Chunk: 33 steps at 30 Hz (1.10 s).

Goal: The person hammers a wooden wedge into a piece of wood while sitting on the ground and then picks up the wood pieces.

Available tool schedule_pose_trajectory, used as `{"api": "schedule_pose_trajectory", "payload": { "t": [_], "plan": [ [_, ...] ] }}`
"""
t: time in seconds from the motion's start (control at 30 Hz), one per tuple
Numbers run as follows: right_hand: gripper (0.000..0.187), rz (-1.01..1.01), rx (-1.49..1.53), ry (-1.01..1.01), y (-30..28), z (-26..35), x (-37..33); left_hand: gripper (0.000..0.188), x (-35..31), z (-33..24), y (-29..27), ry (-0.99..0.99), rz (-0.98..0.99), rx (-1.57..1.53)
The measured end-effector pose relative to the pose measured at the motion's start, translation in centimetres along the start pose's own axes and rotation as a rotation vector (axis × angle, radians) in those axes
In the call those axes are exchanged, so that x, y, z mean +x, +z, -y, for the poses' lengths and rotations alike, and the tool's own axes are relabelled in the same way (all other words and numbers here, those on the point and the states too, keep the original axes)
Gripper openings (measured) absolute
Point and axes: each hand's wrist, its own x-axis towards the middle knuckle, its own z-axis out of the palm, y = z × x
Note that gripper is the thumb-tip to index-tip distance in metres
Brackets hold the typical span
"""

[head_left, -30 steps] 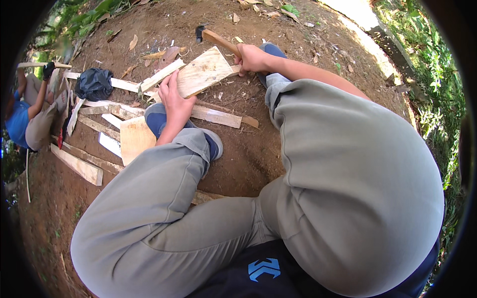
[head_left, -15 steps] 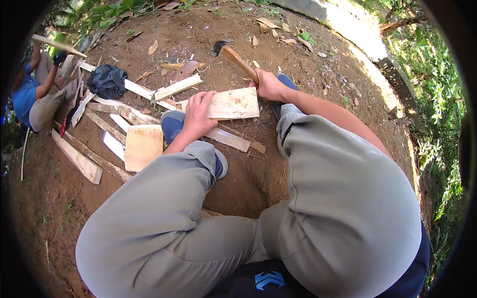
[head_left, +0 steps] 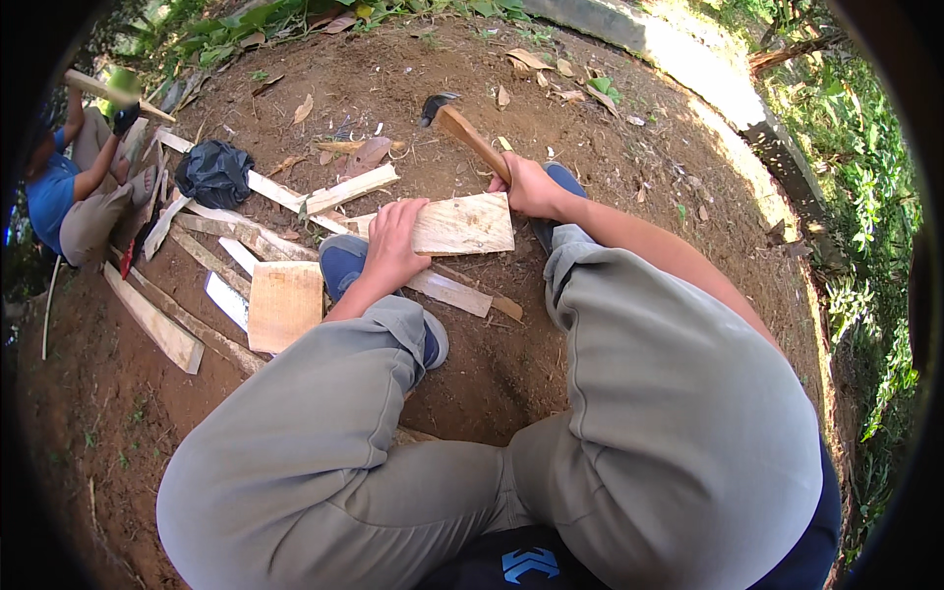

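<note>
My right hand (head_left: 533, 189) is wrapped round the wooden handle of a hammer (head_left: 470, 135), whose dark metal head points away to the left. Under my left hand (head_left: 395, 241) lies a pale wooden board (head_left: 464, 224); the fingers grip its upper side near the left end. Beneath that board a narrower wood strip (head_left: 450, 292) rests on the soil. My blue shoe (head_left: 343, 262) is right beside the left hand. A square wooden block (head_left: 285, 306) sits to the left of that foot.
Several wood strips (head_left: 208, 258) lie scattered on the brown dirt at left, by a black plastic bag (head_left: 214, 174). Farther left a person in a blue shirt (head_left: 51, 202) squats, holding a length of wood (head_left: 110, 90). A concrete edge (head_left: 629, 28) runs along the far right.
The board's right end sits slightly lower in the picture. My right hand and the hammer have shifted down a little. The left hand keeps its grip.
</note>
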Motion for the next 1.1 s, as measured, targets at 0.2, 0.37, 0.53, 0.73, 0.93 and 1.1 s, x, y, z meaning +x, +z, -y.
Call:
{"api": "schedule_pose_trajectory", "payload": {
  "t": [0.2,0.37,0.53,0.73,0.93,1.1],
  "plan": [
    [0.034,0.020,0.023,0.035,-0.2,-0.5,0.3,0.094,-0.1,-0.4,-0.4,-0.018,0.017,0.053],
    [0.036,-0.028,0.053,0.017,-0.4,-1.7,0.0,0.085,-0.1,-0.6,-0.2,0.001,-0.074,-0.008],
    [0.048,-0.087,0.226,0.069,-1.4,1.5,-1.9,0.052,-0.6,-0.7,-0.3,0.032,-0.130,-0.025],
    [0.069,0.140,0.318,-0.003,-2.0,5.2,-4.6,0.028,-1.2,-1.1,-0.8,0.167,-0.105,-0.129],
    [0.080,0.358,-0.074,0.011,-1.4,5.3,-5.7,0.026,-1.2,-1.1,-0.7,0.280,-0.127,-0.110],
    [0.085,0.374,-0.244,-0.022,0.2,5.8,-5.6,0.030,-1.6,0.5,-0.6,0.189,0.019,-0.151]
  ]
}}
